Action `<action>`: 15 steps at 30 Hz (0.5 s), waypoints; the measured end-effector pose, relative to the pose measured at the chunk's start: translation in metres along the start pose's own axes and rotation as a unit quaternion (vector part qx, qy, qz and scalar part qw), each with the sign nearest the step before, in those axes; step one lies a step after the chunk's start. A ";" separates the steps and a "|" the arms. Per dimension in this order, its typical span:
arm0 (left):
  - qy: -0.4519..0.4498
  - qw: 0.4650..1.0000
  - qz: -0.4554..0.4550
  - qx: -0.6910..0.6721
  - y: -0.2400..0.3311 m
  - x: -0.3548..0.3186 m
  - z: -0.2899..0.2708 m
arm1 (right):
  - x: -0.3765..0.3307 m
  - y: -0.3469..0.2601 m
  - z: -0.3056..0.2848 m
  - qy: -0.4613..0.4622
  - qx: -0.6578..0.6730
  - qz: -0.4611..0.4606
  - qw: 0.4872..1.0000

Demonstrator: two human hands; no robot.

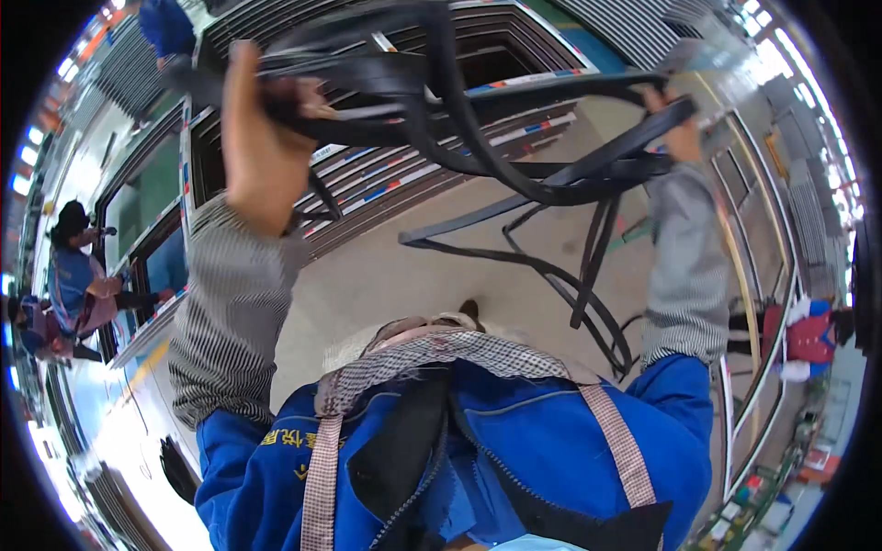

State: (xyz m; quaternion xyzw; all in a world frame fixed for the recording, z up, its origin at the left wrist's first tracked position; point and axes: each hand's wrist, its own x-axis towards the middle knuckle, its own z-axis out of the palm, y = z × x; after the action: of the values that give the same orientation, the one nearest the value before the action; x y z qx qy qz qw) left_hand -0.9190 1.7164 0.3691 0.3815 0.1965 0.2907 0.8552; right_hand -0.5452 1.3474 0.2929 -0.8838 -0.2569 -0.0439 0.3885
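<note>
A tangled bundle of long black rubber strips (547,193) is stretched between my two raised hands. My left hand (262,151), blurred by motion, is closed around the bundle's left end. At the other end my right hand (682,136) grips the strips, with several bands crossing over its fingers. Loose loops and strip ends dangle below my right hand, above the floor. Both my forearms wear grey striped sleeve covers over blue sleeves.
Beyond the bundle lies a stack of dark brown frames (395,191) with coloured tape on the edges. More frames lean at the right (776,220). Co-workers stand at the left (78,271) and right (808,335); a blue sleeve (165,28) shows at the upper left.
</note>
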 end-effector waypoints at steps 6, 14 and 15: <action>-0.084 0.916 -0.193 0.341 -0.110 0.111 -0.029 | -0.062 0.151 0.043 -0.266 -0.141 0.300 0.905; -0.001 0.910 -0.204 0.360 -0.267 0.181 -0.014 | -0.221 0.194 0.038 -0.244 0.014 0.398 0.884; 0.000 0.911 -0.215 0.351 -0.262 0.164 -0.021 | -0.254 0.178 0.050 -0.237 0.028 0.416 0.877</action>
State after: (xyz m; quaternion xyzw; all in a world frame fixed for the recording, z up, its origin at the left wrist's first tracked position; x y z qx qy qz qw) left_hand -0.7161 1.6930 0.1359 0.6055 0.3629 0.0122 0.7082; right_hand -0.6833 1.1750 0.0697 -0.8819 0.0492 0.3398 0.3231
